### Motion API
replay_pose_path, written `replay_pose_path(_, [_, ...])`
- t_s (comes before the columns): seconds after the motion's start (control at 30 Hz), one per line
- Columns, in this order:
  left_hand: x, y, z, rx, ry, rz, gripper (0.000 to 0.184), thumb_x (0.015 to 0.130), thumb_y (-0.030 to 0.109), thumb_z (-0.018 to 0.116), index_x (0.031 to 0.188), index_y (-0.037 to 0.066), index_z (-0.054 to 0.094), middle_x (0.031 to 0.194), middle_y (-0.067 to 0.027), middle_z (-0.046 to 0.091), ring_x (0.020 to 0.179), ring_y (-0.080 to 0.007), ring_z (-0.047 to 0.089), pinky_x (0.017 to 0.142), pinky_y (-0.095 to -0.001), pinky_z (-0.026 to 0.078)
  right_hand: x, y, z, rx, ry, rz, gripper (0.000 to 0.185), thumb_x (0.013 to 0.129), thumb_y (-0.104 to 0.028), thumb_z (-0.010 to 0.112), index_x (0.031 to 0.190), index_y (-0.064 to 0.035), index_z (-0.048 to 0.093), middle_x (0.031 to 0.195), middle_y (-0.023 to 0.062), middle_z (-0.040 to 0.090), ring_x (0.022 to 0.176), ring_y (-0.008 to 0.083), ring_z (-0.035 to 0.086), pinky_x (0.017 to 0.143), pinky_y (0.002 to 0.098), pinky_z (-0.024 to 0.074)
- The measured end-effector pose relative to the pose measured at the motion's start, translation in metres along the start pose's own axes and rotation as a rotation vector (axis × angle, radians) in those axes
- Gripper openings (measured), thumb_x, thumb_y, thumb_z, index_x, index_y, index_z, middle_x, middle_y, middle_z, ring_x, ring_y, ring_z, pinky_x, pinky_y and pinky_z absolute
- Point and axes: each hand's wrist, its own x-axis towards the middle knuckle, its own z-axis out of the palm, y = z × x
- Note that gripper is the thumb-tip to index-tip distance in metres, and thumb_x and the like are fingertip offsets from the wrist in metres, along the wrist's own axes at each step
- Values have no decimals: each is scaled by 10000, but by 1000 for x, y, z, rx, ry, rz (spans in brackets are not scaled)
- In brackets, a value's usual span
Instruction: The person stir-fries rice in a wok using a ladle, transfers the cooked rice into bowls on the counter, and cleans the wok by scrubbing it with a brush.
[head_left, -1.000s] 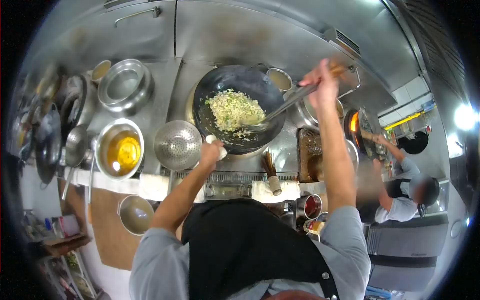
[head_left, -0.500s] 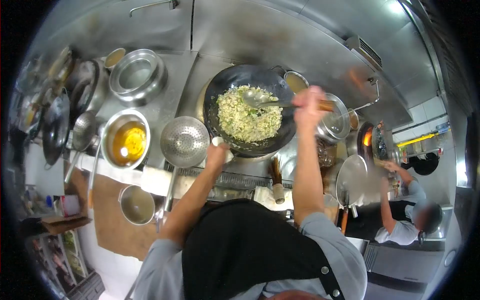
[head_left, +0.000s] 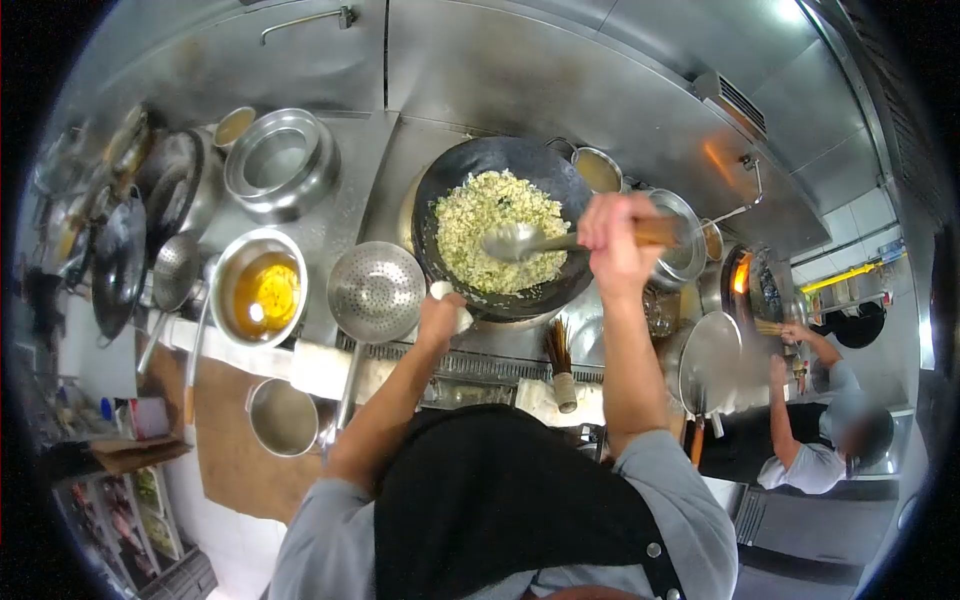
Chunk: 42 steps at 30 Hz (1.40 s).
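Note:
Fried rice (head_left: 490,215) with green bits lies in a large black wok (head_left: 480,158) on the stove. My right hand (head_left: 615,238) is closed round the wooden handle of a wok ladle (head_left: 512,243), whose metal bowl is over the rice. At the wok's near left edge, my left hand (head_left: 442,315) grips the wok through a folded white cloth (head_left: 440,290); the handle itself is hidden. Just left of that hand rests a round perforated strainer (head_left: 375,290).
To the left stand a bowl of golden oil (head_left: 230,300) and stacked metal pots (head_left: 255,190). A bamboo brush (head_left: 562,375) lies near the front edge. A lidded-looking metal pot (head_left: 680,262) sits right of the wok. At far right, a co-worker (head_left: 810,430) works by a flaming burner (head_left: 741,273).
The ladle has moved down and slightly right across the rice, with my right hand following. My left hand stays on the cloth at the wok's edge. The whole view has shifted slightly.

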Motion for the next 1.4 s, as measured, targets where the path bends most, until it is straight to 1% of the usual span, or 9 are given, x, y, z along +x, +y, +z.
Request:
replay_pose_path(0.23, [-2, -2, 0, -11, 5, 2, 301, 803, 121, 663, 1039, -64, 652, 894, -145, 688, 734, -253, 656, 633, -397, 516, -2, 18, 33, -354, 178, 182, 297, 1030, -166, 609, 751, -66, 597, 631, 11, 593, 525, 101, 528, 480, 271, 403])
replay_pose_path(0.37, [10, -17, -6, -7, -51, -8, 357, 806, 133, 674, 1091, -79, 651, 938, -171, 706, 771, -272, 682, 660, -403, 536, 4, 40, 5, -38, 294, -207, 383, 1056, -221, 567, 698, -87, 545, 617, 27, 575, 549, 120, 546, 512, 281, 424])
replay_pose_path(0.43, [4, -12, -6, 30, -22, -16, 353, 808, 139, 680, 1084, -77, 649, 932, -168, 705, 776, -272, 680, 650, -405, 533, -13, 91, 8, -428, 326, -114, 371, 1078, -187, 518, 728, -84, 451, 587, 21, 451, 522, 129, 435, 541, 310, 418])
replay_pose_path(0.7, [-9, 10, -5, 73, -40, -33, 318, 812, 168, 685, 1019, -72, 660, 931, -175, 706, 788, -259, 680, 610, -417, 519, -13, 68, 14, -43, 256, -166, 359, 1059, -201, 561, 744, -42, 494, 623, 50, 548, 590, 130, 533, 571, 297, 435])
replay_pose_path(0.77, [-9, 10, -5, 71, -25, -52, 325, 825, 158, 678, 1060, -67, 657, 932, -170, 694, 794, -266, 670, 658, -420, 517, -18, 110, 3, -281, 286, 33, 369, 1060, -222, 575, 737, -49, 532, 645, 40, 566, 594, 120, 534, 573, 288, 439])
replay_pose_path(0.93, [3, -4, -4, 54, -5, -6, 337, 822, 153, 677, 1074, -70, 657, 946, -176, 698, 804, -278, 674, 692, -419, 523, 8, 42, 26, -391, 375, -63, 370, 1066, -181, 552, 723, -57, 495, 581, 43, 508, 512, 151, 501, 520, 315, 438])
replay_pose_path(1.07, [3, -6, -4, 26, -2, 13, 363, 793, 164, 694, 1050, -92, 668, 957, -197, 718, 825, -294, 687, 727, -418, 530, -13, 112, -7, -558, 319, -103, 361, 1076, -183, 521, 742, -60, 465, 597, 49, 484, 536, 148, 486, 551, 333, 448])
replay_pose_path(1.17, [9, -4, -2, 34, 13, 20, 338, 806, 129, 677, 1074, -73, 644, 948, -169, 696, 815, -276, 675, 698, -415, 523, -21, 76, 21, -420, 171, 115, 320, 1072, -152, 530, 773, -77, 444, 618, 36, 476, 555, 122, 455, 544, 300, 410])
replay_pose_path(1.4, [9, -11, -3, 25, -10, 35, 325, 817, 99, 670, 1093, -70, 637, 920, -152, 687, 798, -275, 668, 670, -419, 511, -54, -31, 65, -125, 75, -88, 313, 1056, -179, 580, 792, -78, 446, 605, 14, 478, 534, 113, 440, 494, 282, 375])
